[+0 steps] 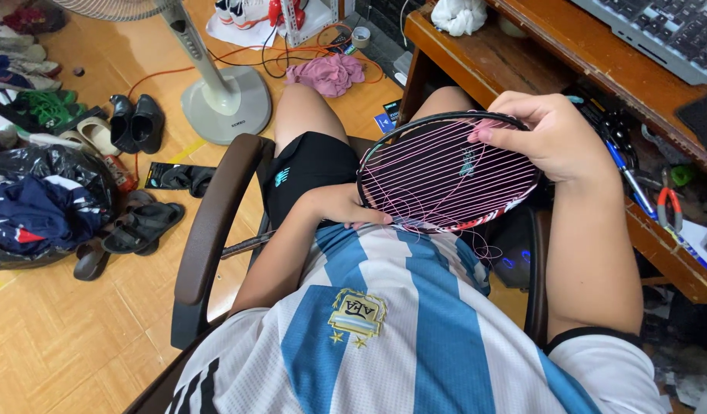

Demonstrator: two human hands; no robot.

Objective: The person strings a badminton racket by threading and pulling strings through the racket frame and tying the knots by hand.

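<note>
most long strings are in on your racket head (445, 172), few crossing ones.
your right hand (549, 134) pinches the pink string (434, 165) at the rim; your left hand (346, 207) seems clamped on the lower frame.

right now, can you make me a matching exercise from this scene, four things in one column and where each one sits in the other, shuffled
Things:
1. black-framed racket head with pink strings
2. red-handled pliers
3. pale standing fan base
4. crumpled pink cloth

Places:
A. on the wooden floor beside the black shoes
B. across the person's lap, between both hands
C. on the lower wooden desk shelf, at the right
D. on the floor beyond the knees, by the orange cable

Pairs: 1-B, 2-C, 3-A, 4-D
</note>
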